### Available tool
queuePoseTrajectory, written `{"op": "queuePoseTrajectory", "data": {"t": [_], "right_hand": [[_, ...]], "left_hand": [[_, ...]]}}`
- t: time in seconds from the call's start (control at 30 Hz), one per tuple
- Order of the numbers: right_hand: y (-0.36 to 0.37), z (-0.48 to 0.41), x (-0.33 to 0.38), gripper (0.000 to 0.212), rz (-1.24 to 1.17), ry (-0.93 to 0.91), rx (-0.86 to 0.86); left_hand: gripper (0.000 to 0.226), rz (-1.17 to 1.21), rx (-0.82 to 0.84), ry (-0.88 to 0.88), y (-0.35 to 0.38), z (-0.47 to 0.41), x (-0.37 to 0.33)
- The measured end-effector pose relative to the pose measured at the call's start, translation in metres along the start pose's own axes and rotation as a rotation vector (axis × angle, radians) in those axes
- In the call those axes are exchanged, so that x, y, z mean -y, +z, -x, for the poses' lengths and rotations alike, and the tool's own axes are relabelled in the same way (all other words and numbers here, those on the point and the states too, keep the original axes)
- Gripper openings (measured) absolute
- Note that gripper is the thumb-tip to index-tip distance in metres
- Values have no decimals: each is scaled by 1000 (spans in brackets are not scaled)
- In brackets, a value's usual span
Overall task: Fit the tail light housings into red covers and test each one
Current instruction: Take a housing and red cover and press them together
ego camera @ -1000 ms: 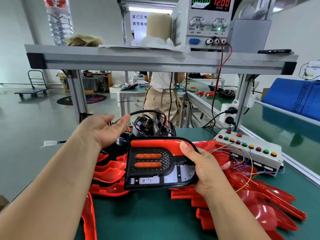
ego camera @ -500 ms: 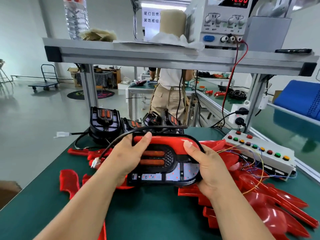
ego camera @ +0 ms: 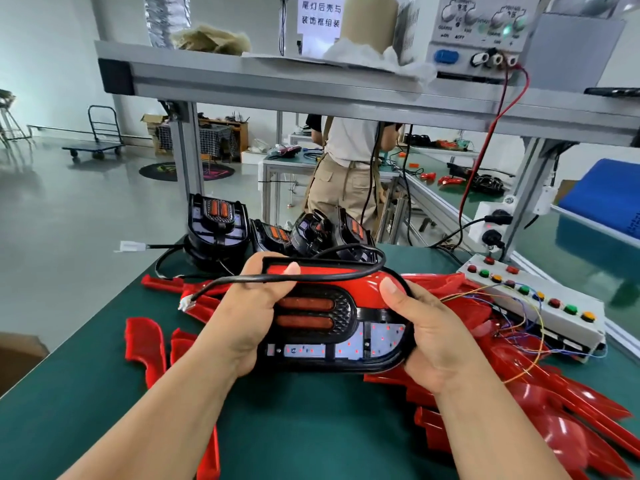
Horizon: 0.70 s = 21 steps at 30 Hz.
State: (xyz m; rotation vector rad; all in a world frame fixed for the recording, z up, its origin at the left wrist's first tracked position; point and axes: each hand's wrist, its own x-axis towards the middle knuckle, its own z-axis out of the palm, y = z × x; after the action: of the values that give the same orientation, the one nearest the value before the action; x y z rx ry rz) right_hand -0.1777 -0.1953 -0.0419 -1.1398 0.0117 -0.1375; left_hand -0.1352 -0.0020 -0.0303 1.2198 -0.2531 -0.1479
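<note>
Both hands grasp the tail light housing (ego camera: 332, 327), face up toward you over the middle of the table (ego camera: 311, 427). Your left hand (ego camera: 242, 317) wraps its left end, thumb on the top edge. Your right hand (ego camera: 440, 337) curls round its right end, thumb pressing the red upper strip. You cannot tell whether the lower edge touches the table. A black cable (ego camera: 329, 276) loops from behind the housing across your left hand and ends in a white connector (ego camera: 185, 303) hanging free. Loose red covers (ego camera: 554, 410) are piled toward the right edge, with a few near the left. Several black housings (ego camera: 218, 220) stand at the far edge, and a button box (ego camera: 540, 299) sits at the far right corner.
</note>
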Motion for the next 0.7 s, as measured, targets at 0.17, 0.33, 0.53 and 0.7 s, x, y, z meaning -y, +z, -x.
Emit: {"op": "queuePoseTrajectory", "data": {"t": [0.17, 0.33, 0.53, 0.7], "right_hand": [[2, -2, -2, 49, -20, -15, -53], [0, -4, -3, 34, 39, -41, -38], [-6, -6, 5, 35, -21, -1, -136], [-5, -4, 11, 42, -73, 5, -217]], "left_hand": [[13, 17, -24, -9, 0, 0, 2], [23, -28, 20, -111, 0, -3, 2], [34, -59, 338, -135, -13, -5, -7], [26, -304, 235, -154, -10, -3, -9]]}}
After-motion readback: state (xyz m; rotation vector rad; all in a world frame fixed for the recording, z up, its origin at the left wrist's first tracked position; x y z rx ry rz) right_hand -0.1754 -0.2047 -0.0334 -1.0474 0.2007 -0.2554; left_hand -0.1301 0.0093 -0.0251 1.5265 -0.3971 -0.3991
